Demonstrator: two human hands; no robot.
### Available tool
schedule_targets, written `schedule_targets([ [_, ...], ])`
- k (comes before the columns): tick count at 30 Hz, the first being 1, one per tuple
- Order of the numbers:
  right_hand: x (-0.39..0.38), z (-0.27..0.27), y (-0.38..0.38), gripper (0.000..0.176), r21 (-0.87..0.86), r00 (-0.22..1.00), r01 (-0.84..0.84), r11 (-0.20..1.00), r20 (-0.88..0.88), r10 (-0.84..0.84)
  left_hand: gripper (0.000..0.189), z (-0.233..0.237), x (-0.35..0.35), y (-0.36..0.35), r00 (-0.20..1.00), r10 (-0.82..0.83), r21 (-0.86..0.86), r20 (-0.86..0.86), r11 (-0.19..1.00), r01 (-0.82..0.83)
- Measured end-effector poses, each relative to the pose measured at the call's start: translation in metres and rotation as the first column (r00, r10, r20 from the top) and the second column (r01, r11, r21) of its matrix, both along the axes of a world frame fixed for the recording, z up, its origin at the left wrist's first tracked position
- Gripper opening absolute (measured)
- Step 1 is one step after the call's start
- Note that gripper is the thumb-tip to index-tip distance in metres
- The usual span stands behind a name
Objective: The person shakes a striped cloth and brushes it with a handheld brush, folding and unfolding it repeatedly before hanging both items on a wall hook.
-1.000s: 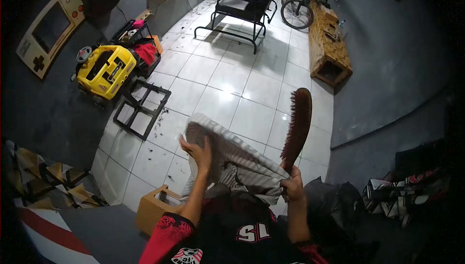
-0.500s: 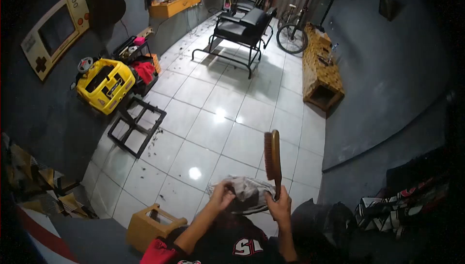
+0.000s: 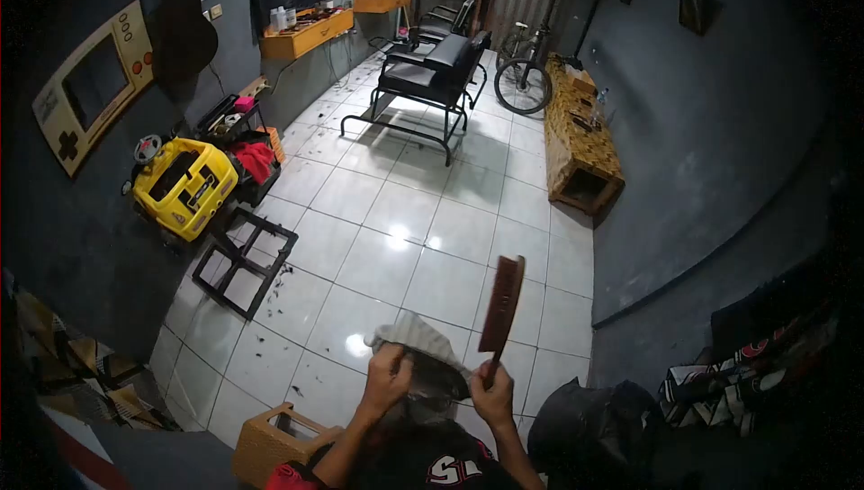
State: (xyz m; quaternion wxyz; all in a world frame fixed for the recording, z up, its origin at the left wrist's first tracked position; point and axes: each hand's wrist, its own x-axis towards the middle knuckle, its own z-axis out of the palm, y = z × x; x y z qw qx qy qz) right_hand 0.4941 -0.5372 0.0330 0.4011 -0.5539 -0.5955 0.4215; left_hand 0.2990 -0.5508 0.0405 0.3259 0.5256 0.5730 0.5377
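Note:
My right hand (image 3: 492, 391) is closed round the thin handle of a long-bristled brush (image 3: 502, 305), which stands nearly upright with its reddish-brown bristles towards me and to the left. My left hand (image 3: 389, 377) pinches a light grey cloth (image 3: 418, 334) at its near left side. The cloth spreads between the two hands in front of my dark shirt. Its far edge is raised, and a darker, shadowed part hangs below. On the right, the cloth reaches close to the fist on the brush handle.
A tan woven-pattern stool (image 3: 274, 440) stands at lower left, and a black bag (image 3: 589, 427) at lower right. Beyond lie a black frame (image 3: 245, 260), a yellow toy car (image 3: 184, 186), a black barber chair (image 3: 423, 85) and a wooden bench (image 3: 583, 143). Dark hair clippings dot the tiled floor.
The brush has turned in my right hand, so its bristle face shows more. My left hand has moved left, and the cloth's far edge has risen. The view has shifted slightly.

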Motion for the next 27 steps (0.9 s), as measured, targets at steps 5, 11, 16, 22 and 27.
schedule_targets([
  [5, -0.011, -0.022, -0.019, 0.011, -0.160, 0.908, -0.419, 0.894, -0.096, 0.408, 0.042, -0.037, -0.004, -0.005, 0.692, 0.028, -0.158, 0.722, 0.979, 0.126],
  [11, -0.016, -0.028, -0.036, 0.008, -0.183, 0.915, -0.381, 0.906, -0.214, 0.342, 0.045, -0.024, 0.006, -0.017, 0.859, -0.008, -0.120, 0.511, 0.989, 0.081],
  [16, -0.011, -0.009, -0.022, 0.038, -0.121, 0.923, -0.193, 0.974, 0.316, 0.222, 0.032, -0.039, 0.007, -0.032, 1.000, -0.002, 0.009, 0.024, 1.000, 0.002],
  [22, 0.020, -0.026, 0.008, 0.025, 0.320, 0.839, -0.004, 0.948, 0.517, -0.171, 0.032, -0.073, -0.023, -0.033, 0.911, 0.094, 0.066, -0.402, 0.995, -0.074],
  [27, 0.030, 0.020, 0.018, 0.014, -0.320, 0.849, -0.317, 0.893, -0.515, 0.117, 0.047, -0.044, -0.050, -0.003, 0.861, -0.307, -0.352, -0.406, 0.922, 0.163],
])
